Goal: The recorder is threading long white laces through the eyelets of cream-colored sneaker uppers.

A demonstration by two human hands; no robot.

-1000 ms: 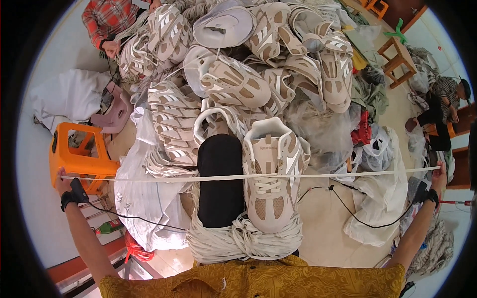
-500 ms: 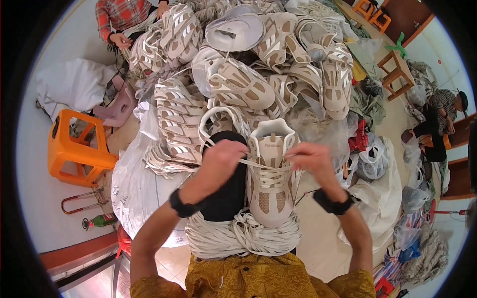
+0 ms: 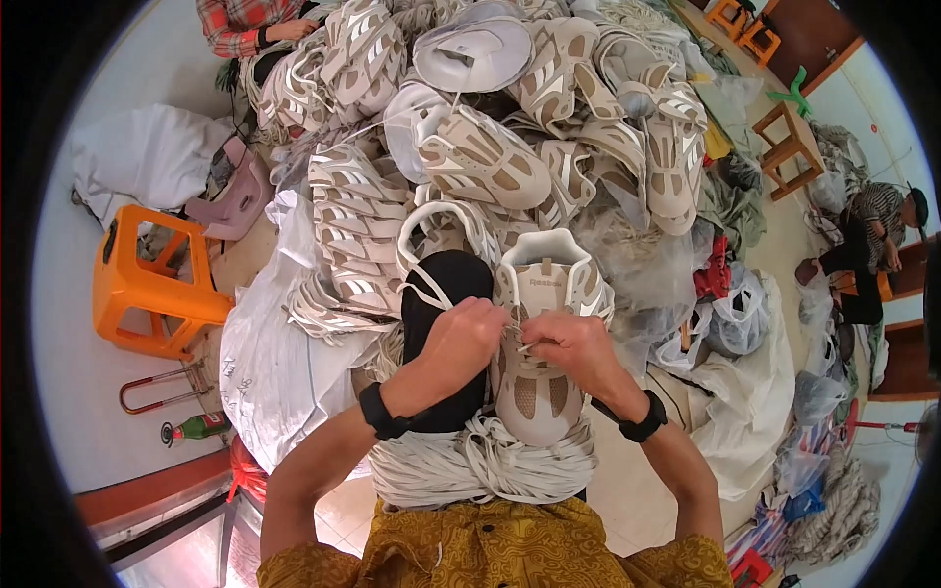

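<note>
a tiled room crowded with goods surrounds a tall heap of beige shoe uppers (image 3: 480, 162), with an orange stool (image 3: 162, 284) and a white sack (image 3: 284, 343) at the left and a wooden stool (image 3: 789, 147) at the upper right; a red plaid sleeve (image 3: 240, 26) shows at the top left. the beige shoe (image 3: 537, 404) points its toe toward the wearer, just beside a black oblong form (image 3: 446, 402), above a bundle of white laces (image 3: 480, 470). the left hand (image 3: 459, 341) pinches a pale lace (image 3: 427, 295) that loops over the black form; the right hand (image 3: 573, 351), fingertips closed on lace too, meets it over the shoe's eyelets.
</note>
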